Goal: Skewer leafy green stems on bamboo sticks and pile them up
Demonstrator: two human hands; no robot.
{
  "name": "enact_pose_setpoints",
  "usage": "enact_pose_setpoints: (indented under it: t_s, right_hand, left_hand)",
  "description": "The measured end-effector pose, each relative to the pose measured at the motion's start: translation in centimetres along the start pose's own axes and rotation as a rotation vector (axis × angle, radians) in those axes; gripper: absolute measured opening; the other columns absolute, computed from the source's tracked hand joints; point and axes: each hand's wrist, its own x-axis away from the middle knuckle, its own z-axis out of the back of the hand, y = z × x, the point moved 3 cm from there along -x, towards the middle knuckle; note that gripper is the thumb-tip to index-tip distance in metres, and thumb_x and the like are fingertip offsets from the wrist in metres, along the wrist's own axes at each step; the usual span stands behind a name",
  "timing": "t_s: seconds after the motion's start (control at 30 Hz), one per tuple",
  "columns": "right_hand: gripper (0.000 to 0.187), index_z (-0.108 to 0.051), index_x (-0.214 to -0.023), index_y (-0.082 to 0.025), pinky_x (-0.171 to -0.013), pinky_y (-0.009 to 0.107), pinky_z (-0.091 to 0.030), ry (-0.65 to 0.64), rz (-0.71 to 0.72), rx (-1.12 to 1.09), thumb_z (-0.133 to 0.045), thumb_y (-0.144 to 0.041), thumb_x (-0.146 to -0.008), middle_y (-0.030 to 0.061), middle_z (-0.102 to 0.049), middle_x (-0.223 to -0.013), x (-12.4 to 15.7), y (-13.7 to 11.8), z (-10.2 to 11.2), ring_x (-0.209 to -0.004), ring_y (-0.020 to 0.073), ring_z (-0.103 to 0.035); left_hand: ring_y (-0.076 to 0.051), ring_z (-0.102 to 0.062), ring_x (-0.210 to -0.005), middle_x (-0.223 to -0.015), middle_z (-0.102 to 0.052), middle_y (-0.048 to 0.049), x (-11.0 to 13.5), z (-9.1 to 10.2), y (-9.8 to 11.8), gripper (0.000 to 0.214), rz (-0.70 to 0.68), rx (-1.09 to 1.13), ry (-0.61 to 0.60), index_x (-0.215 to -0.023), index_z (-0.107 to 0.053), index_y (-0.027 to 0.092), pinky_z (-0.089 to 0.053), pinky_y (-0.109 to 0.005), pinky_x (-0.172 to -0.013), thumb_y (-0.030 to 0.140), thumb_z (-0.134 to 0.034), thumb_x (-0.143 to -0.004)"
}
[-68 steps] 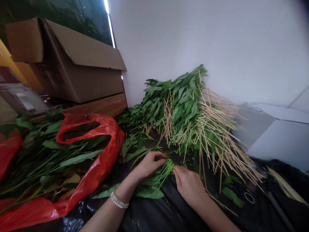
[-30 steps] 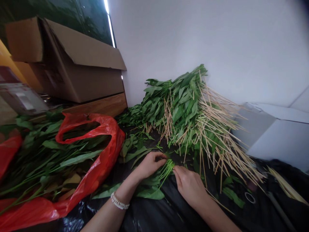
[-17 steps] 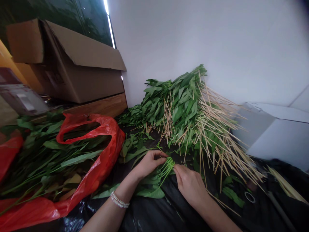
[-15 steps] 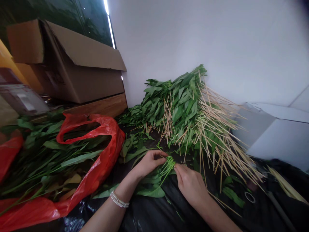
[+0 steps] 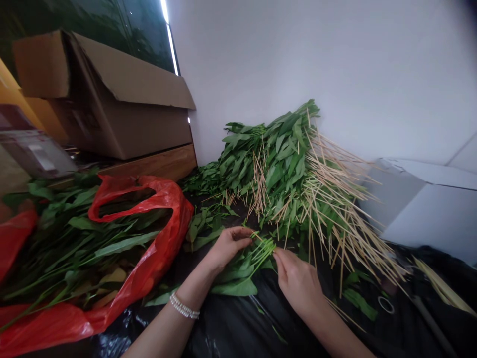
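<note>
Green stems of leafy greens [image 5: 263, 251] lie side by side between my hands, their leaves hanging below over black plastic. My left hand [image 5: 231, 246], with a beaded bracelet at the wrist, is closed on the stem ends at their left side. A thin pale tip shows by its fingertips. My right hand [image 5: 298, 281] pinches at the right side of the row. From behind that wrist a bamboo skewer [image 5: 345, 314] sticks out to the lower right, in line with the pinch; its middle is hidden by the hand.
A heap of skewered leafy bunches [image 5: 279, 159] leans against the white wall, sticks fanning right. To the left, a red plastic bag [image 5: 175, 214] holds loose greens. Behind it stands an open cardboard box [image 5: 145, 124]. A white box [image 5: 432, 214] and a ring [image 5: 385, 304] are at right.
A pale tip now shows by my left fingertips, and the skewer's far end has shifted slightly left. The stems are spread wider, and my right hand has moved slightly right.
</note>
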Motion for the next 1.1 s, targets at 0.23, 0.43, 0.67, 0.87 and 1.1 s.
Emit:
enact_pose_setpoints:
  t_s: [0.23,0.43,0.67,0.87,1.1]
  right_hand:
    - [0.027,-0.061,-0.095,-0.020,-0.061,0.021,-0.040,-0.011,-0.012,-0.019,-0.034,-0.020,-0.095,0.0012,-0.067,-0.085,0.04,0.11,-0.14,-0.076,0.0136,-0.066]
    - [0.027,-0.061,-0.093,-0.020,-0.060,0.021,-0.040,-0.007,-0.013,-0.014,-0.035,-0.020,-0.095,0.0012,-0.068,-0.085,0.00,0.09,-0.10,-0.074,0.0132,-0.065]
    - [0.028,-0.062,-0.093,-0.021,-0.059,0.021,-0.040,-0.022,-0.009,0.008,-0.034,-0.020,-0.094,0.0011,-0.068,-0.085,0.03,0.12,-0.21,-0.074,0.0132,-0.065]
    - [0.029,-0.063,-0.093,-0.020,-0.059,0.021,-0.041,-0.013,-0.012,0.003,-0.034,-0.020,-0.094,0.0014,-0.068,-0.085,0.01,0.06,-0.11,-0.074,0.0131,-0.065]
    - [0.031,-0.064,-0.095,-0.020,-0.061,0.020,-0.043,-0.002,0.001,0.004,-0.033,-0.021,-0.094,0.0030,-0.068,-0.086,-0.01,0.02,0.02,-0.075,0.0127,-0.066]
  left_hand:
    - [-0.013,-0.063,-0.074,-0.090,-0.072,-0.0071,-0.11,0.40,-0.43,0.033,0.074,0.161,0.051,-0.096,-0.070,0.014,-0.046,-0.023,-0.071,0.023,-0.077,-0.065]
    - [-0.011,-0.063,-0.072,-0.090,-0.072,-0.0075,-0.07,0.35,-0.44,0.036,0.098,0.264,0.026,-0.101,-0.069,0.014,-0.045,-0.020,-0.067,0.024,-0.077,-0.067]
    - [-0.010,-0.063,-0.071,-0.085,-0.071,-0.0057,-0.06,0.10,-0.52,0.034,0.129,0.274,0.021,-0.093,-0.070,0.014,-0.046,-0.021,-0.068,0.028,-0.080,-0.064]
    - [-0.010,-0.063,-0.067,-0.076,-0.071,-0.0035,0.08,0.16,0.19,0.029,0.067,0.194,0.110,-0.083,-0.070,0.013,-0.045,-0.020,-0.065,0.028,-0.081,-0.061]
    - [-0.012,-0.063,-0.066,-0.074,-0.071,-0.0037,0.10,0.17,0.29,0.029,0.055,0.146,0.134,-0.081,-0.070,0.013,-0.045,-0.020,-0.062,0.030,-0.081,-0.060]
